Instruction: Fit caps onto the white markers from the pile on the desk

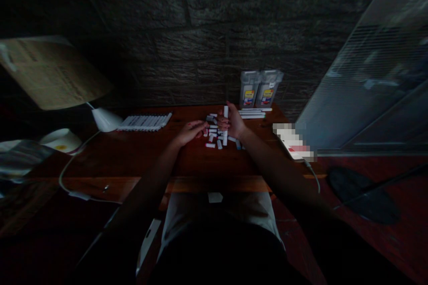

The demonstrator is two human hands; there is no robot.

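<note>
Several caps (210, 145) lay scattered on the table (187, 162). Left hand (192, 132) fingertips met the pile's left edge; whether they gripped a cap, I could not tell. The right hand (236, 122) grasped a white marker (225, 137), upright over the caps. Farther left lay a row of pens (144, 122); two clear cases (249, 91) stood right of centre, before the wall (207, 53).

Brown-shaded lamp (53, 73) at left, white container (60, 140) near it; block wall (207, 40) far; round black base (364, 200) on red floor (384, 164), right.
</note>
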